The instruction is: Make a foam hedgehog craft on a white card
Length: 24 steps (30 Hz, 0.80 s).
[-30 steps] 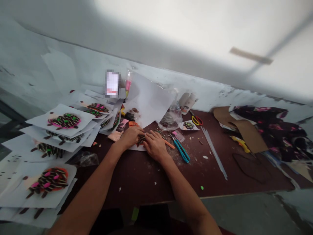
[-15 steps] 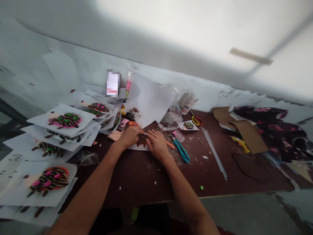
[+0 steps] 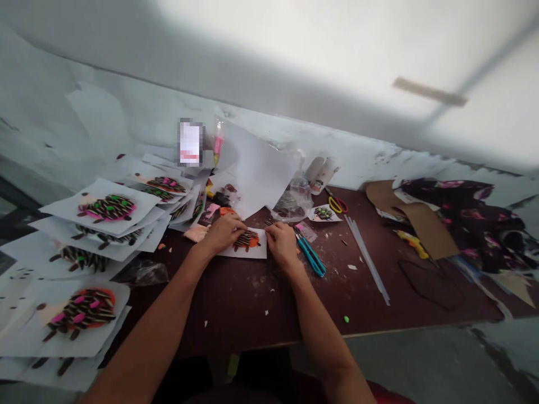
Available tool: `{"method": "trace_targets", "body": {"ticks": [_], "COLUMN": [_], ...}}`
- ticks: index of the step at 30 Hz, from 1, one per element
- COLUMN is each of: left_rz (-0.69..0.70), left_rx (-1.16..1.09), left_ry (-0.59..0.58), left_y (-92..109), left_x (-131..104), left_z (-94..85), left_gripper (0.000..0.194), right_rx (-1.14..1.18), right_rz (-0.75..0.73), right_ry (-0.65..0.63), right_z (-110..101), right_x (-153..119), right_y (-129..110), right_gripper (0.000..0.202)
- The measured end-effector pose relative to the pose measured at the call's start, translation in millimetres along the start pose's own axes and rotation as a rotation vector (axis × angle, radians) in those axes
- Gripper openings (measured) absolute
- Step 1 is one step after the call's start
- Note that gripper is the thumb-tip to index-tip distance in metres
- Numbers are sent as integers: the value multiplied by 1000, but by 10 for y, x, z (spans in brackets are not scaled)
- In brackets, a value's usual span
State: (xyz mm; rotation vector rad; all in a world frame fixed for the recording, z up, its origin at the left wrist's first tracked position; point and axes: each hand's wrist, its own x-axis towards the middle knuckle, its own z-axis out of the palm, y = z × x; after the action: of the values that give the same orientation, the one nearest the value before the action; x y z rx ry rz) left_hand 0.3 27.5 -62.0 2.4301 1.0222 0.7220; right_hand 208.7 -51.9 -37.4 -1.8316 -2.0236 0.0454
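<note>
A white paper card (image 3: pixel 261 252) with a hedgehog figure (image 3: pixel 247 240) of dark strips on an orange body lies on the table in front of me. My left hand (image 3: pixel 223 233) rests over the card's left part, fingers curled and pressed together; what lies beneath them is hidden. By the card's upper right corner is my right hand (image 3: pixel 282 244), thumb and fingers closed in a pinch. Something small and dark shows near those fingertips, too small to name. Teal-handled pliers (image 3: pixel 310 257) lie just right of my right hand.
Paper sheets with similar hedgehogs (image 3: pixel 109 207) are piled at the left. Scissors (image 3: pixel 337 203), a small finished card (image 3: pixel 325 213), clear glue sticks (image 3: pixel 368 261) and a yellow glue gun (image 3: pixel 412 244) lie to the right. A plastic bag (image 3: pixel 292 203) and a large white sheet (image 3: pixel 256 174) stand behind.
My right hand has moved right, off the hedgehog to the card's corner, and its fingers have closed into a pinch. More of the orange body shows. My left hand stays nearly in place.
</note>
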Motion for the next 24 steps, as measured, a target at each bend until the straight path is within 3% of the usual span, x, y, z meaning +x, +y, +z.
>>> {"method": "trace_targets", "body": {"ticks": [4, 10, 24], "left_rz": [-7, -7, 18], "left_rx": [1, 37, 80], "left_ry": [22, 8, 0], "left_y": [23, 37, 27], "left_x": [-5, 5, 7], "left_z": [-4, -14, 4], "left_gripper": [22, 26, 29], "right_rx": [0, 87, -45], "right_rz": [36, -81, -120], "right_ry": [22, -53, -140], "right_z": [-26, 10, 89], "right_x": [21, 16, 45], "right_y": [47, -42, -149], "right_gripper": [22, 15, 20]}}
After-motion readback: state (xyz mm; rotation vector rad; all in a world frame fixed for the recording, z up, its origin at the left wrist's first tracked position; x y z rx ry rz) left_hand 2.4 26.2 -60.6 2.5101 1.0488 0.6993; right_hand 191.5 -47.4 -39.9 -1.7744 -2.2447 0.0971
